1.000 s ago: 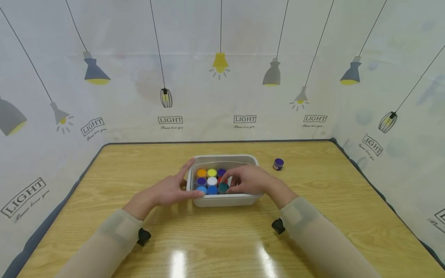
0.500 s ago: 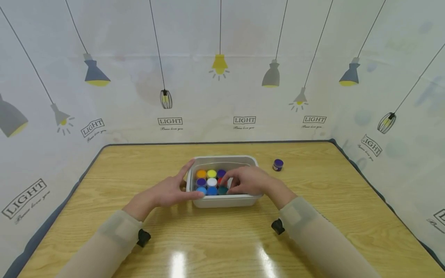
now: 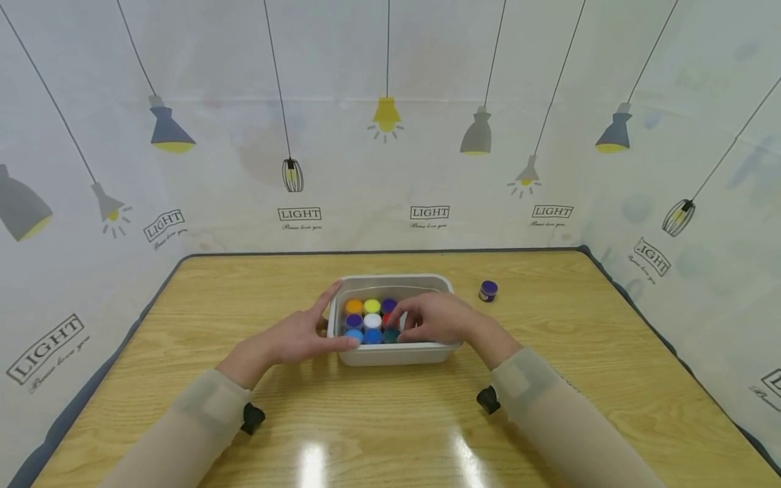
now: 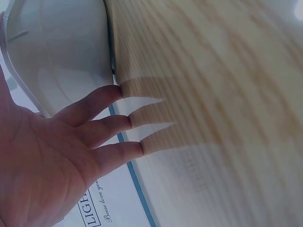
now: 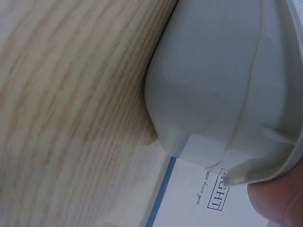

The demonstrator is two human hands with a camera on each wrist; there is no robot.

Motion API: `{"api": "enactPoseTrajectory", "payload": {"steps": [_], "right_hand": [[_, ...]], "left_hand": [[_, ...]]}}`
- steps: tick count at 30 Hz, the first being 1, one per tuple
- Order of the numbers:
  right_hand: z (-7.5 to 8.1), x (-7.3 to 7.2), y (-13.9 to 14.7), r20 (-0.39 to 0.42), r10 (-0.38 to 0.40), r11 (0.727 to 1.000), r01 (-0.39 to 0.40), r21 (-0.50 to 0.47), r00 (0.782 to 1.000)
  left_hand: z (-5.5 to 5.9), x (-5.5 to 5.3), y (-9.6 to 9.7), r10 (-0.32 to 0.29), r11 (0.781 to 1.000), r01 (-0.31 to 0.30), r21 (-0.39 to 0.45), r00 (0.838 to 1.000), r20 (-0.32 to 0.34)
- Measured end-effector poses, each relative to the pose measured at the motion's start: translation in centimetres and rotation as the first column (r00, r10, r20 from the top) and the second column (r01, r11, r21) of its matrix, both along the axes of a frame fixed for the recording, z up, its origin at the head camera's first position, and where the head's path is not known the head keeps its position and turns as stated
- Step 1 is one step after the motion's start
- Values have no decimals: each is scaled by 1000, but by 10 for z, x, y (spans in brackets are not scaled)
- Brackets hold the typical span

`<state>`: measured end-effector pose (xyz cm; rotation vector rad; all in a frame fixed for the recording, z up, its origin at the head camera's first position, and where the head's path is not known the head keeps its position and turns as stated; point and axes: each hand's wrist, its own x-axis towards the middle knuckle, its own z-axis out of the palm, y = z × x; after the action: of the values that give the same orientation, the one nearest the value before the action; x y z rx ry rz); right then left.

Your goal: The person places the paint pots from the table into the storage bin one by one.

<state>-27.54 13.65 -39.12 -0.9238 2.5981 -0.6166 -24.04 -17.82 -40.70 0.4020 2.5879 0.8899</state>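
Note:
A white plastic box [image 3: 396,355] stands on the table, holding several small paint jars with coloured lids in rows of three. My left hand [image 3: 300,333] spreads along its left end, thumb by the near rim and index finger at the far rim. In the left wrist view, the other fingers [image 4: 102,106] reach straight down beside the box wall. My right hand [image 3: 439,317] reaches in over the right end, index finger and thumb bent around the dark green-lidded paint jar [image 3: 391,335]. The index finger partly covers a red-lidded jar [image 3: 387,318]. Fingers hide the box's right part.
A purple-lidded paint jar [image 3: 488,291] stands on the table, right of and behind the box. The wooden table [image 3: 378,420] meets fabric walls printed with lamps at its back and sides.
The dark green-lidded jar has sunk slightly lower in the box, level with the jars around it. Both hands keep nearly the same place.

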Motion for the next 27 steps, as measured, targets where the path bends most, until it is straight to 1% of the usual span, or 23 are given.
{"api": "enactPoseTrajectory", "payload": {"steps": [4, 9, 12, 14, 17, 21, 24, 27], "right_hand": [[1, -1, 0, -23, 13, 1000, -14, -14, 1000], [1, -1, 0, -26, 15, 999, -16, -33, 1000], [1, -1, 0, -15, 9, 997, -10, -73, 1000], [0, -2, 1, -5, 3, 993, -3, -120, 1000], [-1, -4, 4, -5, -3, 978, 1, -206, 1000], [3, -6, 11, -11, -29, 948, 24, -318, 1000], [8, -7, 22, 1, -86, 928, 81, -363, 996], [13, -7, 38, -2, -159, 915, 147, -377, 987]], "left_hand": [[-1, -1, -1, 3, 1000, -3, 2, 1000, 1], [-1, -1, -2, -1, 1000, 1, 0, 1000, -5], [-2, -1, -2, -3, 1000, 3, 2, 1000, -8], [-2, -1, -3, -4, 1000, 4, 4, 1000, -9], [-2, -1, -2, 0, 1000, 0, 2, 1000, -8], [-3, -1, -2, 1, 1000, -1, 5, 1000, -6], [-2, -1, -2, -1, 1000, 1, 10, 1000, -1], [-2, -1, -2, -2, 1000, 2, 9, 1000, 3]]}}
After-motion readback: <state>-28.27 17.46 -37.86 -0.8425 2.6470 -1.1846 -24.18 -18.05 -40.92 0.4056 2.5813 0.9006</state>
